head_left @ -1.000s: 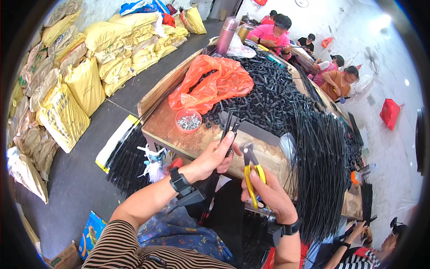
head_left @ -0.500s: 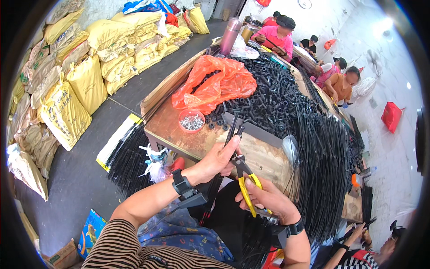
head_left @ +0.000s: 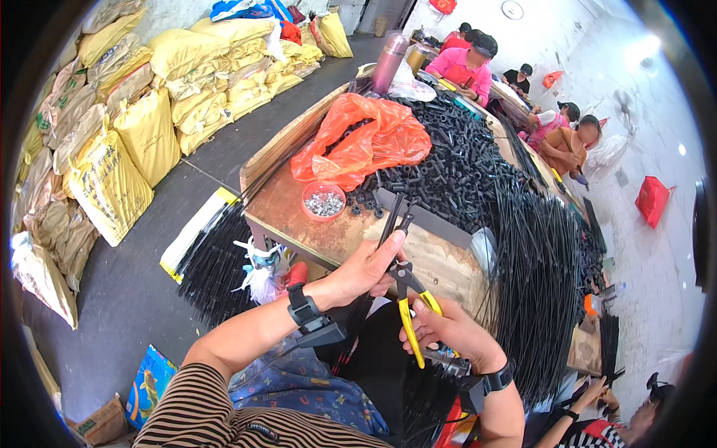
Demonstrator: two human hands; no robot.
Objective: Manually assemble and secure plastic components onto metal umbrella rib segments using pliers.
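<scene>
My left hand (head_left: 366,270) is closed round a small bundle of thin black rods (head_left: 390,221); a black tubular fitting (head_left: 405,222) sticks up beside them. Below, the rods run down toward my lap. My right hand (head_left: 455,332) grips pliers (head_left: 409,328) with yellow handles and a dark metal head. Their jaws are right beside my left fingers, against the rods; whether they bite on anything is too small to tell. Past my left hand, a round red dish (head_left: 323,212) of small silvery metal pieces rests on the wooden table (head_left: 287,224).
Black plastic fittings (head_left: 455,172) lie heaped beyond an orange plastic bag (head_left: 366,142). Long black rods (head_left: 534,291) hang over the table's right side; more rods (head_left: 213,265) lie at left. Yellow sacks (head_left: 112,179) are piled at far left. Co-workers sit farther along and at lower right.
The view has shifted slightly. My hands keep nearly the same place, with the pliers still by the rods; the fingers of my right hand have moved a little on the handles.
</scene>
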